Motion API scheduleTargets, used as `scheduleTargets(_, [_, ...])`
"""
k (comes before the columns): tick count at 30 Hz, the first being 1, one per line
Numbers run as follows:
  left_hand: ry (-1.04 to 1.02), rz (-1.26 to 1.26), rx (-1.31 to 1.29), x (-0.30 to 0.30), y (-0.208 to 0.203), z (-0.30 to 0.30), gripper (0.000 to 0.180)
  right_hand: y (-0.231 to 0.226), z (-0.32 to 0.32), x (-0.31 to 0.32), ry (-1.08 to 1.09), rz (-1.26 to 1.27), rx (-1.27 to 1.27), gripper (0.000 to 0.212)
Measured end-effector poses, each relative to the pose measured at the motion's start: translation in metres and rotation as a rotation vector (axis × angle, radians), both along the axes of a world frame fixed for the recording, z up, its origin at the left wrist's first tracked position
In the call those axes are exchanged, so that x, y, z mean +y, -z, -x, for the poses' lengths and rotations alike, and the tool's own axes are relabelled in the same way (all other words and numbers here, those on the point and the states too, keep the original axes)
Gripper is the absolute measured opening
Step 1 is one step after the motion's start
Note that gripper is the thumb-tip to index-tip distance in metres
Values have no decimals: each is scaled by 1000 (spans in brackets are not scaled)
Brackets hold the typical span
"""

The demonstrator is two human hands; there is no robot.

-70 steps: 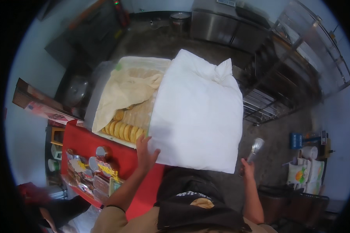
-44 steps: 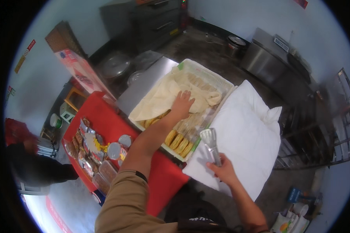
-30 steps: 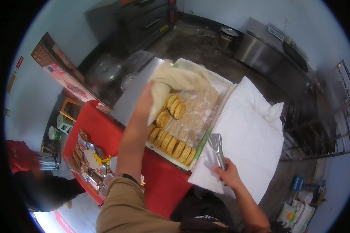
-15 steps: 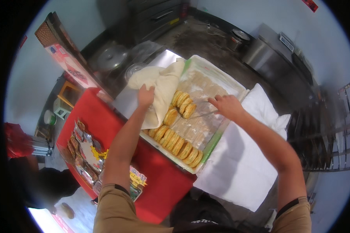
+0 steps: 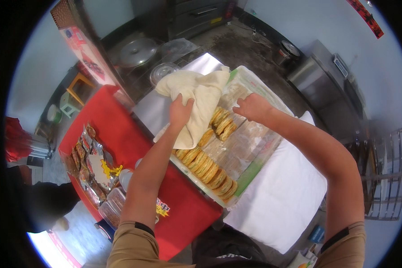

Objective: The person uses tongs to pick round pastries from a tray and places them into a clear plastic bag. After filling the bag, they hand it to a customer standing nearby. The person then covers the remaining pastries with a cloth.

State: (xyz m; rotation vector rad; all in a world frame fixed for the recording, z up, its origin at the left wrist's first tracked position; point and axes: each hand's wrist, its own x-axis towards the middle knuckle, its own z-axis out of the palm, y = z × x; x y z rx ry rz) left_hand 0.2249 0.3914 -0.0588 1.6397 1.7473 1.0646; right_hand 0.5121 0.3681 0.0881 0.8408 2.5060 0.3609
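My left hand (image 5: 182, 111) is closed on a cream cloth (image 5: 200, 96), which it keeps bunched over the far left part of the tray (image 5: 262, 163). Golden round pastries (image 5: 205, 169) stand on edge in a row along the tray's near left side. A shorter group of pastries (image 5: 223, 123) sits just beside the cloth. Over the tray's middle, my right hand (image 5: 253, 108) is closed around metal tongs (image 5: 244, 121), mostly hidden by the hand. Clear film covers the tray's bottom, with pale shapes showing through.
White cloth (image 5: 281, 196) lies at the tray's right. A red-covered table (image 5: 183, 214) with packaged food (image 5: 91, 165) stands to the left. Farther off are a lidded pot (image 5: 138, 52), a steel cabinet (image 5: 319, 71) and a metal rack (image 5: 386, 178). Another person's dark sleeve (image 5: 53, 201) shows at the left edge.
My right hand has moved toward the tray's far side, and the tongs no longer reach visibly to the pastries. My left hand still grips the cloth. The whole view has shifted slightly.
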Motion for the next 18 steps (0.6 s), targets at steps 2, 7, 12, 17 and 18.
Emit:
scheduleTargets(2, [8, 10, -6, 1, -2, -2, 55, 6, 0, 2, 6, -2, -11, 35])
scheduleTargets(7, [-15, -42, 7, 5, 9, -2, 57, 11, -4, 2, -79, -59, 46, 12])
scheduleTargets(12, [-50, -86, 17, 10, 27, 0, 57, 9, -8, -8, -125, -89, 75, 13])
scheduleTargets(17, [-40, -73, 14, 9, 25, -2, 57, 16, -17, -14, -123, -129, 69, 12])
scheduleTargets(18, [-40, -72, 9, 9, 24, -2, 57, 18, -18, -14, -109, -134, 62, 12])
